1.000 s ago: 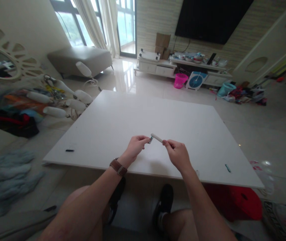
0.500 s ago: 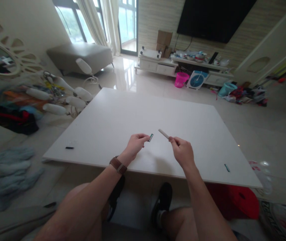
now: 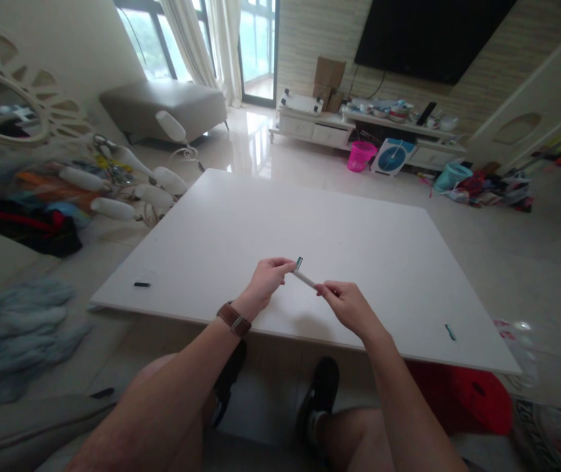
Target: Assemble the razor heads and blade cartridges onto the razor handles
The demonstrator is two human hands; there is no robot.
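Above the near part of the white table (image 3: 359, 229), my left hand (image 3: 268, 282) pinches a small green-and-black piece (image 3: 299, 263) that looks like a razor head. My right hand (image 3: 344, 301) is closed around the lower end of a slim pale-grey stick (image 3: 305, 280), like a razor handle. Its far end meets the razor head at my left fingertips; whether the two are joined I cannot tell. A similar green strip (image 3: 450, 332) lies near the table's right end, and a small black strip (image 3: 141, 284) near the left.
Just left of the table stands a lamp with white shades (image 3: 113, 208). Under its near right edge is a red object (image 3: 482, 400). A pink basket (image 3: 360, 157) and a blue-and-white fan (image 3: 391, 157) stand on the floor beyond. Grey-blue cloth (image 3: 19, 328) lies at left.
My right hand has moved left and down, bringing the handle's tip from a gap away up against the razor head. My left hand keeps its pinch nearly in place.
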